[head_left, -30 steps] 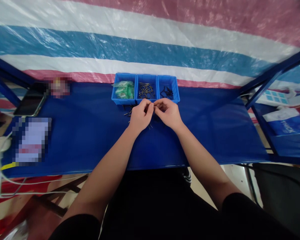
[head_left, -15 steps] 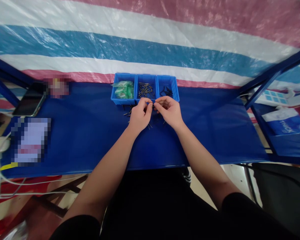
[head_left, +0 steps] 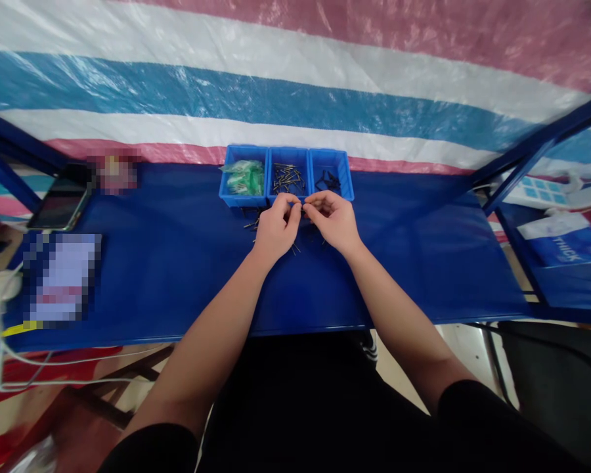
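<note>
Both hands meet fingertip to fingertip just in front of the middle bin. The left hand [head_left: 274, 228] has thumb and forefinger pinched together, and the right hand [head_left: 331, 220] is pinched likewise; something very small sits between the two pinches at the point where they touch, but it is too small to identify, and its long axis cannot be read. Judging by the surroundings, it is probably one of the thin pins [head_left: 250, 225] scattered loose on the blue table [head_left: 167, 263] under and just left of the left hand, lying at mixed angles. The two hands are equally near the pinched item; the left hand is nearer the loose scatter. Directly beyond the fingertips stands a row of three blue bins [head_left: 286, 196]: the left one holds green pieces [head_left: 243, 177], the middle one more pins [head_left: 287, 177], the right one small black parts [head_left: 328, 179]. The right hand is the closer to the black parts, the left to the green pieces. Farther off, at the table's left end, lie a phone [head_left: 59, 207] and a blurred card; a striped tarpaulin [head_left: 295, 85] hangs behind.
</note>
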`<state>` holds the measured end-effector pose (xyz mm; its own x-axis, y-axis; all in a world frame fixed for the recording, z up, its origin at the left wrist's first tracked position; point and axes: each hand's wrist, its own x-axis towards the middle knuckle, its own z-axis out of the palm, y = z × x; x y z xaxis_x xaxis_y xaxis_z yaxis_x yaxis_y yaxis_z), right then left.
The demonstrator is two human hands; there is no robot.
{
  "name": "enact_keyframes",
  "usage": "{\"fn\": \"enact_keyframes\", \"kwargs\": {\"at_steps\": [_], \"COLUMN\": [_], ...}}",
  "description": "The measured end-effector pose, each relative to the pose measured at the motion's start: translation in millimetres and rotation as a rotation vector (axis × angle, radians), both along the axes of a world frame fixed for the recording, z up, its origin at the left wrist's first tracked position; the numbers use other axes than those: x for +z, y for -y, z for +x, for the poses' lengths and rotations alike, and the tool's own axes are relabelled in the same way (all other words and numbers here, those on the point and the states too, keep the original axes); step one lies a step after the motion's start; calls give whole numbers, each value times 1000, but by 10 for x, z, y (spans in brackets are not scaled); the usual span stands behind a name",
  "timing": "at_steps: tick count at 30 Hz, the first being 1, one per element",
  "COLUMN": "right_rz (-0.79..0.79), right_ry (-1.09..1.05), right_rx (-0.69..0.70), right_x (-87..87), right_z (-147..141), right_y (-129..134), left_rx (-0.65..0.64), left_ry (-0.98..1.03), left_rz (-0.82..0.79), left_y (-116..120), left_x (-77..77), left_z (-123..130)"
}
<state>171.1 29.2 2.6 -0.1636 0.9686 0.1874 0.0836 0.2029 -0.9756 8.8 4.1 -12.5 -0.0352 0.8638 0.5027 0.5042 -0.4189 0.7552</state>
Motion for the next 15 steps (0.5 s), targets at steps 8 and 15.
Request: {"fn": "enact_keyframes", "kwargs": {"at_steps": [8,15], "right_rz": [3,20], "right_ry": [5,30], "right_rx": [-4,-7], "right_x": [18,24], "right_z": [6,-3], "right_y": [6,9], "left_rx": [1,-3], "left_ry": [-3,-4], "left_rz": [5,8], "left_y": [-6,-5], "left_x": [-19,-6], "left_z": [-1,0]}}
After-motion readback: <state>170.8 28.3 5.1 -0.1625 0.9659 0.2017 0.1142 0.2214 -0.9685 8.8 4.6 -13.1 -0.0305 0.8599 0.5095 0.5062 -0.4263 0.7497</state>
